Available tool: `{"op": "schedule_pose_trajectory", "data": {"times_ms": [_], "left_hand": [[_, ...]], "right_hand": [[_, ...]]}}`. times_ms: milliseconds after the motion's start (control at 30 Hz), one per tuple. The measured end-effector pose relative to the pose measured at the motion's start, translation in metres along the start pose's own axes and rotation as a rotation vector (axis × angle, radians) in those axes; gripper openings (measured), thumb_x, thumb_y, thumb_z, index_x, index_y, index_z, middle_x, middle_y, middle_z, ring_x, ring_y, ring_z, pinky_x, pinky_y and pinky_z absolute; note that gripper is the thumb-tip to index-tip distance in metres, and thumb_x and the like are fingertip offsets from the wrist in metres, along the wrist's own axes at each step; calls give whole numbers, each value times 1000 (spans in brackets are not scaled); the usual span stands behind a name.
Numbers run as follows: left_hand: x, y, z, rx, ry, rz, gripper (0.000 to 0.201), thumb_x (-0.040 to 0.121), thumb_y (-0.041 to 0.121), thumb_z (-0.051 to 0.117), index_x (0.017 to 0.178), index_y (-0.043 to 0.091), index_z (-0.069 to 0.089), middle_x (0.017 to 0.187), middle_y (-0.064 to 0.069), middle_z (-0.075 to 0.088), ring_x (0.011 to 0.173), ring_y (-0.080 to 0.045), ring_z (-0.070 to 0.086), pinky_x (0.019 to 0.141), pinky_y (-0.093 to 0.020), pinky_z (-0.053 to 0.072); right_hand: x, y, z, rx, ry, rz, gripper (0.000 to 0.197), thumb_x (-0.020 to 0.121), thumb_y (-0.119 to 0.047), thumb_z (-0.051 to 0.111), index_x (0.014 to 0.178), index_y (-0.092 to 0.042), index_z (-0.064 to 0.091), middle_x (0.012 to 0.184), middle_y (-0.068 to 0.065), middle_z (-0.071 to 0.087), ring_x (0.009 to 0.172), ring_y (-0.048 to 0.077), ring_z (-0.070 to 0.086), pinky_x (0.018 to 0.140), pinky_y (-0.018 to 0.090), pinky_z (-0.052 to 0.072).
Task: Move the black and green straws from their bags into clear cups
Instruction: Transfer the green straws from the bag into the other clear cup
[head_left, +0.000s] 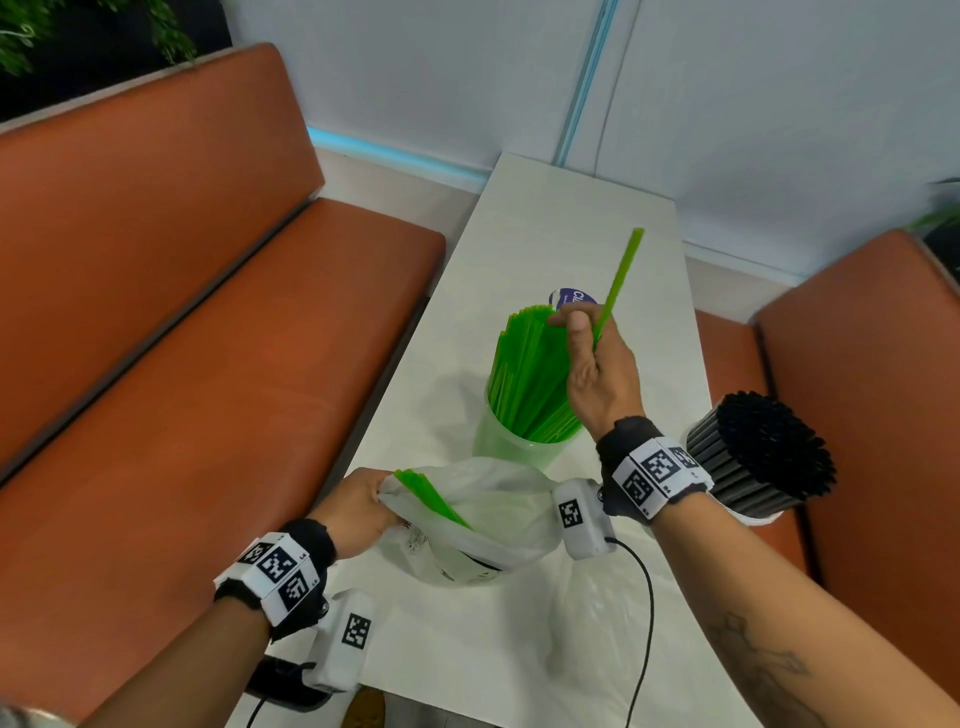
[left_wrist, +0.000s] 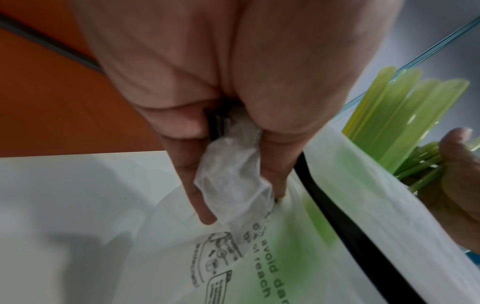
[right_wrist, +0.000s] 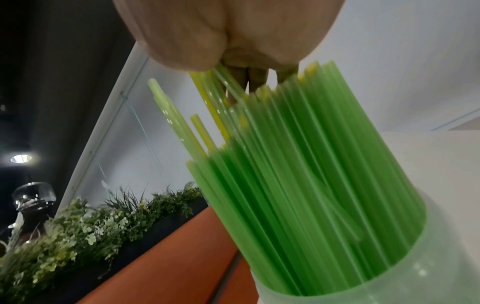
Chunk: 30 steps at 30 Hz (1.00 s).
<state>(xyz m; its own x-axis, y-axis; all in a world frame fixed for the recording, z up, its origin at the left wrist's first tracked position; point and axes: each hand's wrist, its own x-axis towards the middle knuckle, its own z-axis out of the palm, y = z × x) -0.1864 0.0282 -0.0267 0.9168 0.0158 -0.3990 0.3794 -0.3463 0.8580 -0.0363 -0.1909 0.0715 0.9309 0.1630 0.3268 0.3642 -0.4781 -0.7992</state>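
Right hand (head_left: 597, 374) grip closed on a few thin green plastic straws (head_left: 618, 286), raised just above the clear plastic cup (head_left: 511, 441) packed with green straws (head_left: 535, 379). Left hand (head_left: 358, 512) grip pinches the mouth of the translucent white plastic bag (head_left: 498, 519) on the white desk (head_left: 545, 218), more green straws inside. Cup of black straws (head_left: 758, 457) right of the right wrist

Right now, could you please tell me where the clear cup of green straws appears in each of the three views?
Head: the clear cup of green straws stands mid-frame on the white table, under the right hand.
Left wrist: only its straw tops show, upper right; the cup wall cannot be made out.
Right wrist: it fills the lower right.
Shared landmark: the orange bench.
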Motion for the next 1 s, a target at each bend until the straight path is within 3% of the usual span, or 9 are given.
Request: {"op": "schedule_pose_trajectory", "data": {"times_ms": [100, 200, 267, 333, 433, 533, 633, 733, 1000], "left_hand": [[0, 0, 0, 3, 3, 7, 11, 84, -4, 60, 85, 0, 71, 91, -16, 75, 83, -21, 66, 84, -42, 55], [0, -1, 1, 3, 4, 6, 11, 83, -4, 60, 85, -1, 70, 91, -17, 74, 81, -21, 65, 83, -43, 55], [1, 0, 1, 3, -1, 8, 12, 83, -3, 58, 84, 0, 70, 90, -18, 74, 80, -20, 64, 78, -40, 54], [0, 1, 0, 3, 0, 13, 13, 84, -3, 59, 82, 3, 71, 88, -15, 74, 80, -20, 65, 75, -36, 54], [1, 1, -1, -6, -4, 28, 12, 84, -2, 60, 84, 1, 71, 90, -17, 74, 82, -25, 68, 82, -45, 54], [1, 0, -1, -5, 3, 27, 11, 84, 0, 60, 84, 2, 71, 89, -15, 75, 84, -27, 68, 84, -48, 54], [0, 0, -1, -16, -4, 21, 12, 84, -1, 61, 83, 3, 72, 88, -15, 75, 84, -27, 70, 85, -49, 54], [-3, 2, 0, -10, -20, 24, 11, 84, 1, 61, 87, 2, 71, 91, -16, 75, 96, -36, 67, 87, -50, 52], [-2, 2, 2, -42, -34, 28, 17, 85, -1, 61, 83, 10, 74, 90, -10, 76, 95, -31, 69, 88, -46, 54]], "right_hand": [[2, -5, -6, 96, 144, -56, 59, 94, -65, 21, 105, -19, 57, 94, -14, 67, 95, -5, 59, 82, 4, 39], [-5, -3, -9, 49, 167, -88, 75, 89, -74, 15, 107, -16, 60, 97, -4, 66, 99, 11, 61, 91, 24, 46], [-14, 4, -9, -156, 65, -99, 89, 88, -75, 7, 113, -10, 63, 100, 5, 65, 100, 24, 60, 93, 42, 46], [-20, 11, -9, -278, -6, -81, 74, 95, -65, 16, 120, -10, 59, 108, 9, 64, 105, 29, 58, 98, 47, 42], [-18, 5, -18, -55, 108, -50, 27, 96, -31, 50, 118, -16, 56, 112, 0, 65, 108, 15, 59, 95, 35, 44], [-1, -14, -32, 68, 187, -63, 2, 92, -14, 62, 91, -15, 62, 83, -13, 64, 77, -9, 57, 75, 14, 44], [7, -27, -38, 203, 156, -7, 19, 98, -16, 56, 83, -12, 66, 77, 0, 68, 66, 7, 60, 61, 20, 48], [3, -35, -36, 385, 219, -33, 31, 105, -18, 40, 82, -12, 60, 78, 14, 67, 69, 22, 62, 60, 26, 50], [5, -42, -19, 511, 413, -24, 37, 103, -29, 37, 75, -18, 59, 68, 5, 64, 62, 16, 59, 57, 22, 45]]}}
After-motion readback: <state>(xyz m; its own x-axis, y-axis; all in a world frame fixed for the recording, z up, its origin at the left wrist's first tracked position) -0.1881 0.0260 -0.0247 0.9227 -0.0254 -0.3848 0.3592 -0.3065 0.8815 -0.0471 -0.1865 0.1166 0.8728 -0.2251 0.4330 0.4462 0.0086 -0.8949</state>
